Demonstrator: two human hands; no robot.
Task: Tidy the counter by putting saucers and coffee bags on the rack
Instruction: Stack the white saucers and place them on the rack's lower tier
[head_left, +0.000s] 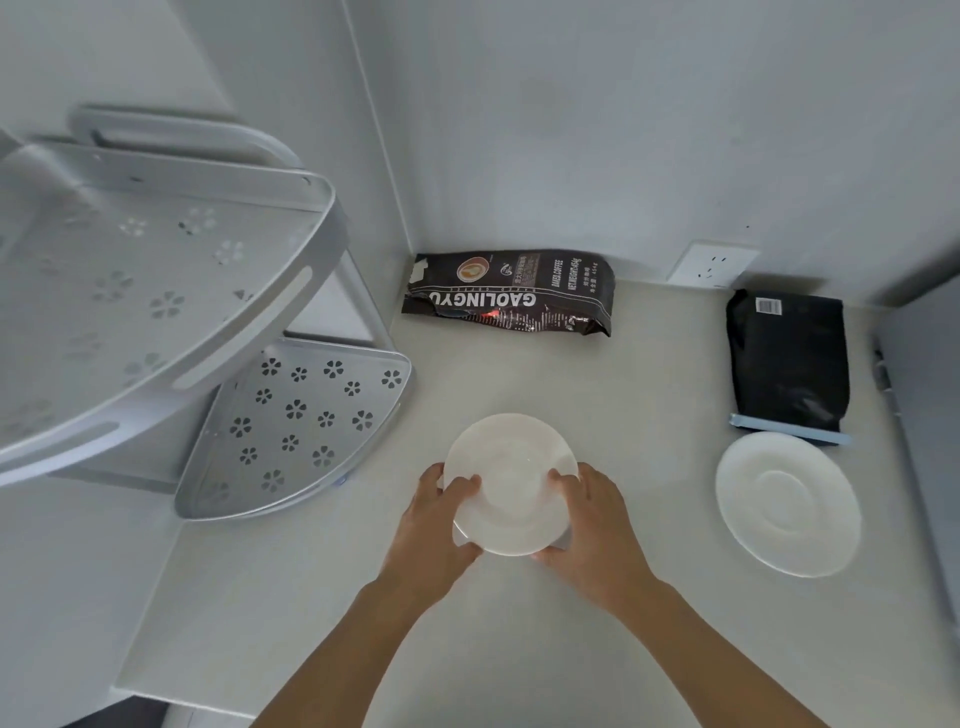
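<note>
A white saucer (511, 480) is held over the middle of the counter, gripped on its left rim by my left hand (439, 525) and on its right rim by my right hand (592, 525). A second white saucer (787, 504) lies flat on the counter to the right. A dark printed coffee bag (509, 291) lies on its side against the back wall. A black coffee bag (787, 358) with a blue clip lies at the back right. The silver corner rack stands at the left, with a lower shelf (296, 421) and an upper shelf (140, 291), both bare.
A wall socket (711, 265) sits on the back wall above the counter. The pale counter (623, 395) ends at a front edge near the bottom left. A grey vertical panel (924, 415) borders the counter on the right.
</note>
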